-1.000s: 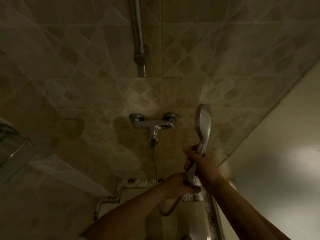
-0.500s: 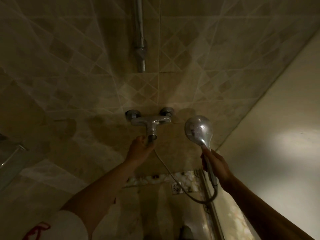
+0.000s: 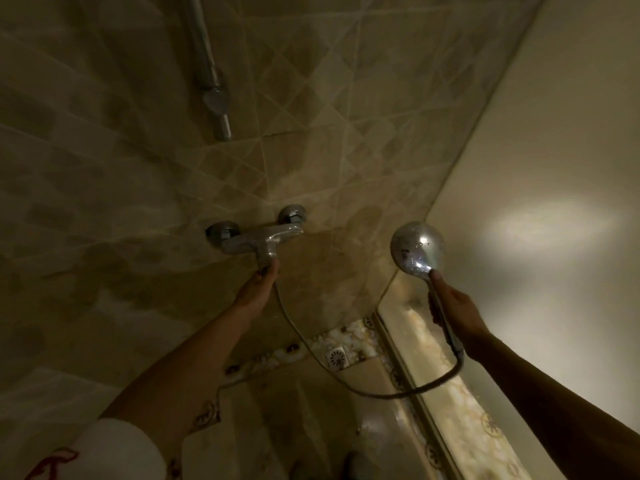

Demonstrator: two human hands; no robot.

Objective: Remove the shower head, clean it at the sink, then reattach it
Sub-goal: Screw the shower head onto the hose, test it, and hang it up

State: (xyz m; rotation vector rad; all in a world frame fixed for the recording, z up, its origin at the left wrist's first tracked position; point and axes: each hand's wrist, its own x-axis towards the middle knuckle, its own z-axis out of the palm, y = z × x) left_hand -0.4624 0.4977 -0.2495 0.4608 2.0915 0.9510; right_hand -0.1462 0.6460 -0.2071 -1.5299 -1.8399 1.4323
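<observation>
A chrome shower head (image 3: 417, 251) with a round spray face points toward me at centre right. My right hand (image 3: 453, 303) is closed around its handle below the face. A thin metal hose (image 3: 377, 392) loops from the handle's lower end down and back up to the chrome wall mixer (image 3: 258, 239). My left hand (image 3: 258, 287) reaches up under the mixer, fingers pinched on the hose nut at its bottom outlet.
A chrome riser pipe with a holder bracket (image 3: 213, 98) hangs on the tiled wall above the mixer. A square floor drain (image 3: 336, 357) lies in the patterned floor border. A pale glass or plastic panel (image 3: 554, 220) closes the right side.
My left hand left the shower handle and rose to the mixer's bottom outlet. The shower head turned to face me and moved right; the view tilted.
</observation>
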